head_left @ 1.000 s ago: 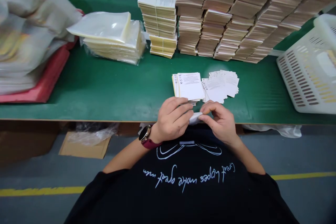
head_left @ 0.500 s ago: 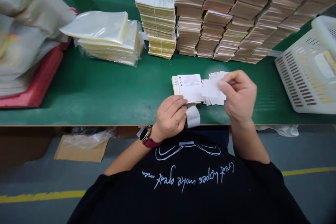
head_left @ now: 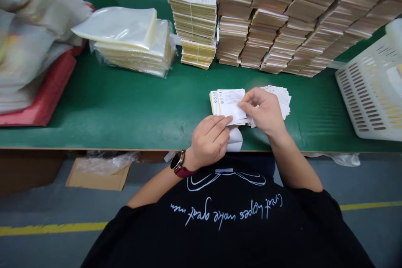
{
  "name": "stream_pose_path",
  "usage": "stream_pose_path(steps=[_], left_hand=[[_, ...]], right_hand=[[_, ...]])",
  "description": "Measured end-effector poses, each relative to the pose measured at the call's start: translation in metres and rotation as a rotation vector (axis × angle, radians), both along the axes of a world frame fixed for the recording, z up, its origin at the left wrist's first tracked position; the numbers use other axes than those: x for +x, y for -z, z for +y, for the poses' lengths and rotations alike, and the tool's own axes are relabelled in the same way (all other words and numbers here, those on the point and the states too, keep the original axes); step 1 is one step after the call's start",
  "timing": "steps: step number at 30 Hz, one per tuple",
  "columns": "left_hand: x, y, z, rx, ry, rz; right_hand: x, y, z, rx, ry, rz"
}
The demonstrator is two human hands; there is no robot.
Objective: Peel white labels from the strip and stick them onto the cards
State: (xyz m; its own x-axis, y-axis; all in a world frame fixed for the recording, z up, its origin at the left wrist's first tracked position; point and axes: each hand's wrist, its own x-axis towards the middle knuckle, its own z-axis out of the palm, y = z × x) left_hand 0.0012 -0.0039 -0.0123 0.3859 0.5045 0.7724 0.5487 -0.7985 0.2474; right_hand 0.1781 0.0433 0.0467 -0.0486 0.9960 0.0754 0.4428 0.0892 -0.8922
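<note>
Black cloth of a shirt [head_left: 226, 217] lies nearest. The left hand [head_left: 211, 140] has its fingers close together, tips on the near edge of a card stack [head_left: 230, 99] on the green bench [head_left: 135, 113]; whether it grips the white roll [head_left: 235, 140] beside it cannot be told. The right hand's [head_left: 265, 113] thumb and forefinger seemingly pinch a white slip [head_left: 241, 113] against the top card. Loose cards [head_left: 283, 98] fan out to the right; clear bags [head_left: 125, 29] and tall card piles [head_left: 273, 37] stand beyond.
</note>
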Motion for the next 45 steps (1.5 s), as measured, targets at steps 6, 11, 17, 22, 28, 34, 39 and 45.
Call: stream_pose_path(steps=[6,11,17,22,28,34,39,45], left_hand=[[0.001,-0.004,0.0,0.029,-0.018,0.033],[0.0,-0.007,0.001,0.058,-0.012,0.057],[0.002,-0.006,0.001,0.061,-0.002,0.09],[0.003,-0.006,0.001,0.042,-0.001,0.093],[0.003,-0.005,0.001,0.043,0.007,0.075],[-0.001,-0.006,0.001,0.099,-0.008,-0.009],[-0.001,-0.009,-0.005,0.016,0.006,-0.072],[0.002,-0.016,-0.01,-0.05,0.003,-0.099]], right_hand=[[0.005,-0.006,-0.003,0.015,0.098,-0.34],[0.015,0.011,0.004,-0.209,0.003,0.075],[0.015,0.016,0.004,-0.176,-0.013,0.213],[0.014,0.009,-0.003,0.014,0.151,0.025],[0.04,0.014,-0.005,0.13,0.288,-0.103],[0.076,0.018,-0.012,0.034,0.402,-0.584],[0.047,0.014,-0.063,0.274,0.051,-0.283],[0.016,0.022,-0.095,0.26,-0.167,0.123]])
